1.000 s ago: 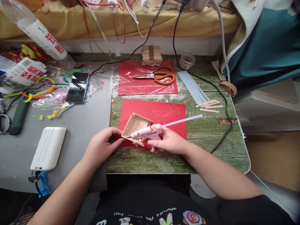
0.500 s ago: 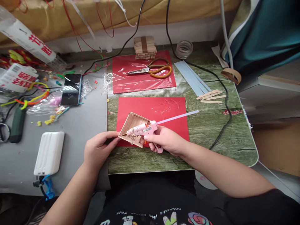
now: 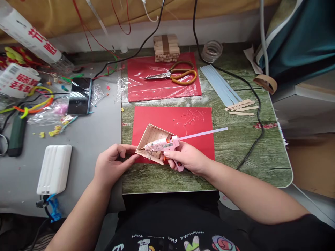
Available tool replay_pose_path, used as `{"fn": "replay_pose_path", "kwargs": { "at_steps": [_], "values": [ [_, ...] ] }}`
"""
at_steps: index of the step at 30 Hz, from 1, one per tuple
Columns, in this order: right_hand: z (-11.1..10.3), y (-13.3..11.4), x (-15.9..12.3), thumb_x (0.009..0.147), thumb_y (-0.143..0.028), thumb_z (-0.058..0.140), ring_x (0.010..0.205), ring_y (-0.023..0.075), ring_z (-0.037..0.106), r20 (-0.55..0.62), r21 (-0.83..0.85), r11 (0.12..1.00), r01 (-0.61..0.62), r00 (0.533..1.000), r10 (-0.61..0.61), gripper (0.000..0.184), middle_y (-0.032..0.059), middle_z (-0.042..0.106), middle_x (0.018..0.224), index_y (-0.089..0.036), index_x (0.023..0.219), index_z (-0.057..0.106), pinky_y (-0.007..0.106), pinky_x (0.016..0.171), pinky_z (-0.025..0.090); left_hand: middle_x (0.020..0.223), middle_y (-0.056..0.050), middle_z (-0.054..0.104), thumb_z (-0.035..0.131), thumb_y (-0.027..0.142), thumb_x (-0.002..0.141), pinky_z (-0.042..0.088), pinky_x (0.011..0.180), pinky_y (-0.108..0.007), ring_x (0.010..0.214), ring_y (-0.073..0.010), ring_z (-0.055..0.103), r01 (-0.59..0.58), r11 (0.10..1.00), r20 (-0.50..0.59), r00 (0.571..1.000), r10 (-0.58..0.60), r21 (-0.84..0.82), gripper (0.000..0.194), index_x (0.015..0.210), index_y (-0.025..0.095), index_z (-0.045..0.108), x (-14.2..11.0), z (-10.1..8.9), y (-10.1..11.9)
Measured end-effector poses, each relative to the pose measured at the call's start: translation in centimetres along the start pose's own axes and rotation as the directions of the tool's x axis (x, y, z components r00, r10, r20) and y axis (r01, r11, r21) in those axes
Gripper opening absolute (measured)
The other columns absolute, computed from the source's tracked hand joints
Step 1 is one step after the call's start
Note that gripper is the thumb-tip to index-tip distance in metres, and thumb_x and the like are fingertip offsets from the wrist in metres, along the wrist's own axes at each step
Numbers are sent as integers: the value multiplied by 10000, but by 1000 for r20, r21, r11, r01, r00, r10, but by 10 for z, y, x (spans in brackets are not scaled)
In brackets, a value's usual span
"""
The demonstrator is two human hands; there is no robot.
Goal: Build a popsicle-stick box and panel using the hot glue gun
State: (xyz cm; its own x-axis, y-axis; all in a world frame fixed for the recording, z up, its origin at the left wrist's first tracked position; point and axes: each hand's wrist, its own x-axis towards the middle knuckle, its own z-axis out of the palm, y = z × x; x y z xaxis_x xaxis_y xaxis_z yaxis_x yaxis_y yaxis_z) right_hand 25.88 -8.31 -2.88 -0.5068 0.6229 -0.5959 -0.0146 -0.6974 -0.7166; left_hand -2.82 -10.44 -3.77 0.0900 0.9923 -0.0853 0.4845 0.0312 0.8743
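Note:
My right hand (image 3: 182, 156) is wrapped round the grip of a pink hot glue gun (image 3: 161, 144), and a long glue stick (image 3: 204, 133) pokes out of its back. The gun's nozzle points down to the left, into the near-left corner of a small popsicle-stick box (image 3: 148, 135). That corner is pinched between the thumb and fingers of my left hand (image 3: 114, 161). Part of the box is hidden under the gun. It lies tilted at an angle over a red sheet (image 3: 201, 146), where thin strings of glue (image 3: 192, 118) are stuck.
Scissors (image 3: 180, 75) rest on a wrapped red pack (image 3: 136, 90), with bundled popsicle sticks (image 3: 166, 48) behind. Glue sticks (image 3: 220, 85), loose sticks (image 3: 242, 107) and a glass jar (image 3: 211, 51) stand right. A black cable (image 3: 251, 146) crosses the table. Left are a phone (image 3: 80, 96) and a white power bank (image 3: 54, 169).
The whole view has shifted slightly. Both hands keep their grips, the nozzle stays at the same corner of the box, and my left index finger looks a little more bent.

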Motion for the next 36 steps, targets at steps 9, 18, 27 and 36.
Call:
{"fn": "replay_pose_path", "kwargs": {
  "at_steps": [9, 18, 27, 36],
  "values": [
    [0, 0, 1, 927, -465, 732, 446, 81, 484, 38, -32, 999, 3, 999, -1, 307, -30, 590, 571, -161, 896, 709, 187, 402, 372, 1082, -71, 787, 836, 424, 858, 666, 850, -364, 904, -205, 779, -16, 992, 7, 1000, 15, 124, 386, 1156, 240, 672, 2, 2, -3],
    [2, -5, 0, 909, -529, 767, 493, 83, 473, 67, -75, 997, 24, 998, -19, 360, -41, 573, 610, -178, 964, 712, 195, 435, 351, 1013, -10, 821, 805, 383, 895, 657, 826, -283, 880, -183, 788, -146, 968, 18, 989, 146, 203, 235, 1087, 250, 781, 4, 0, 7],
    [2, -7, -1, 924, -461, 762, 532, 94, 481, 83, -161, 986, 36, 996, -23, 414, -28, 583, 712, -221, 1258, 709, 205, 446, 363, 1075, 13, 831, 799, 281, 903, 658, 868, -278, 940, -181, 804, -230, 955, 14, 973, 232, 189, 147, 1050, 279, 794, 2, -1, 3],
    [4, -4, 0, 958, -417, 727, 541, 91, 504, 37, -212, 977, 3, 999, 5, 319, -36, 567, 671, -202, 1194, 717, 189, 462, 388, 1092, 4, 829, 780, 258, 920, 655, 868, -289, 933, -177, 803, -230, 956, 26, 973, 229, 182, 96, 1015, 262, 777, 1, -2, 1]
  ]
}}
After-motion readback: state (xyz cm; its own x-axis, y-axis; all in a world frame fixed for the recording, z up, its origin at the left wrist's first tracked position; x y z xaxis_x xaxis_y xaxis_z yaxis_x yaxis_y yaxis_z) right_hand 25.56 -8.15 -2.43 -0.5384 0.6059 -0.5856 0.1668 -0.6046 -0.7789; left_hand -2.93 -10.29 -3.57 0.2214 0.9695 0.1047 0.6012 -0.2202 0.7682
